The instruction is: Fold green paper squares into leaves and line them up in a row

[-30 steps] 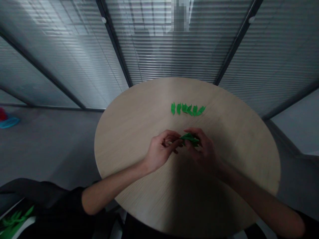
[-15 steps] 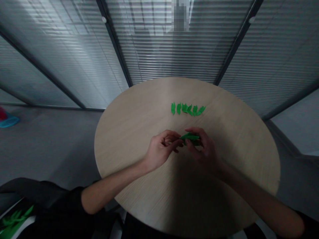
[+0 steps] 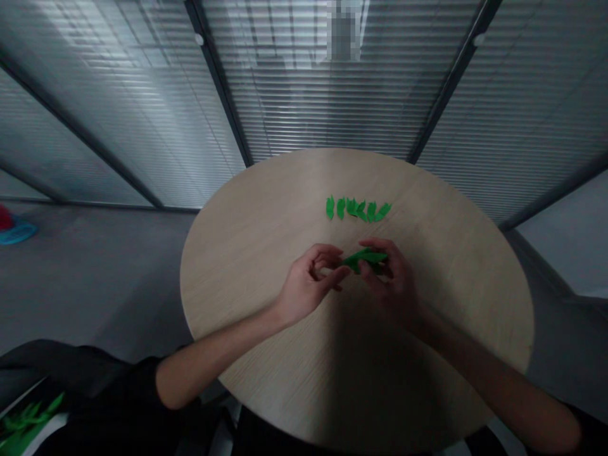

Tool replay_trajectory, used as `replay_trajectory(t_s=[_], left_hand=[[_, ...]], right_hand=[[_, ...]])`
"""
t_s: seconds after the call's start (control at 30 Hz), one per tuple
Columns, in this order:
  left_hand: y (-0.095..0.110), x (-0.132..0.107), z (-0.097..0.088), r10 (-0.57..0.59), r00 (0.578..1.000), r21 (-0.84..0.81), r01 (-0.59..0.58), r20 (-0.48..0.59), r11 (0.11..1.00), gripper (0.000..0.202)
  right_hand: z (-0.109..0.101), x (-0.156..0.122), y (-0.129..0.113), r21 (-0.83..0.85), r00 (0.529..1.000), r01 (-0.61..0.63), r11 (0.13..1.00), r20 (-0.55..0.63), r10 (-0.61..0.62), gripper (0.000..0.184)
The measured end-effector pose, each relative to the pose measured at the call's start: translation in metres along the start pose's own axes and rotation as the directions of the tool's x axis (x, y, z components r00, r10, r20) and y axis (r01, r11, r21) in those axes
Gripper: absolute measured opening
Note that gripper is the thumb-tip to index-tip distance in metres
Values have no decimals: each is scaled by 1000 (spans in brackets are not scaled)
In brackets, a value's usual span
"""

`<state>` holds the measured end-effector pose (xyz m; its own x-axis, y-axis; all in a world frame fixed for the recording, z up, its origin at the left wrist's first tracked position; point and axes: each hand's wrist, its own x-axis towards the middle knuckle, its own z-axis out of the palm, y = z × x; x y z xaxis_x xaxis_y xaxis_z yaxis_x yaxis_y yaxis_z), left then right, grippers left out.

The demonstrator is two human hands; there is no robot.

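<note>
Above the middle of the table, my left hand (image 3: 311,278) pinches the left end of a green leaf-shaped piece (image 3: 363,258) between thumb and fingers. My right hand (image 3: 392,285) holds the same piece from the right, with its thumb on the near side and fingers curled around the far side. The piece looks thin and folded or layered; its underside is hidden by the fingers. Beyond my hands, several small green leaf-shaped pieces (image 3: 358,208) lie in a row on the table, some touching or overlapping.
The round light-wood table (image 3: 247,234) stands close to glass partitions with blinds (image 3: 327,114). At lower left, more green leaf-like pieces (image 3: 33,418) lie on something white and dark. A blue and red object (image 3: 18,229) is on the floor at far left.
My right hand has shifted slightly right and away from me, and more of the green leaf-shaped piece shows between the hands. My left hand has barely moved.
</note>
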<state>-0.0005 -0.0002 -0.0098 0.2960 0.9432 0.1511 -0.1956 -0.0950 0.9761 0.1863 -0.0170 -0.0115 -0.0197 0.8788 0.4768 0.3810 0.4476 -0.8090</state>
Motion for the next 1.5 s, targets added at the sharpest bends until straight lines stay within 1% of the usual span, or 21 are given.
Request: replay_trajectory(t_s=[0.17, 0.3, 0.47, 0.57, 0.67, 0.77, 0.83, 0.87, 0.97, 1.03, 1.1, 1.2, 1.3, 1.37, 1.5], left_hand=[[2, 0, 1, 3, 1000, -22, -2, 3, 1000, 26], [5, -1, 1, -21, 1000, -52, 22, 10, 998, 22], [4, -1, 0, -48, 998, -55, 49, 27, 997, 22], [2, -1, -1, -23, 999, -59, 25, 36, 998, 25], [0, -2, -1, 30, 999, -46, -29, 33, 999, 29], [-1, -4, -1, 60, 997, 34, -62, 44, 997, 34], [-1, -4, -3, 78, 996, 138, -83, 46, 987, 35], [-1, -5, -4, 102, 994, 193, -108, 44, 975, 32], [0, -4, -6, 227, 973, 325, -229, 45, 918, 17], [0, -4, -8, 298, 953, 382, -297, 57, 875, 14], [-1, -5, -9, 333, 941, 422, -328, 65, 845, 15], [-2, -6, -9, 356, 933, 449, -339, 50, 827, 13], [-2, -6, -8, 363, 931, 453, -336, 31, 825, 10], [-2, -6, -8, 349, 937, 451, -324, 29, 832, 11], [-3, -6, -9, 327, 944, 461, -306, 36, 833, 15]], right_hand=[[0, 0, 1, -12, 1000, 12, 1000, 2, -12, 27], [-2, 0, 0, -25, 1000, 6, 1000, -18, -7, 28], [-3, 2, 0, -25, 999, -23, 999, -40, 22, 27], [-2, 2, 1, -4, 998, -47, 999, -53, 46, 28], [0, 2, 0, 20, 994, -81, 997, -74, 82, 30], [2, 2, -3, 101, 993, -111, 989, -21, 113, 30], [3, 2, -4, 170, 993, -121, 978, 25, 118, 31], [4, 2, -4, 200, 992, -129, 971, 43, 122, 32], [3, 2, -2, 252, 984, -175, 952, 90, 157, 31], [3, 2, 0, 253, 979, -192, 948, 114, 168, 31], [2, 3, 0, 258, 983, -164, 952, 124, 136, 28], [1, 6, 0, 260, 994, -49, 964, 105, 22, 19], [0, 7, -1, 169, 994, 55, 984, 86, -70, 9], [0, 7, -2, 116, 992, 74, 991, 91, -85, 8], [0, 6, -3, 102, 990, 97, 990, 92, -107, 10]])
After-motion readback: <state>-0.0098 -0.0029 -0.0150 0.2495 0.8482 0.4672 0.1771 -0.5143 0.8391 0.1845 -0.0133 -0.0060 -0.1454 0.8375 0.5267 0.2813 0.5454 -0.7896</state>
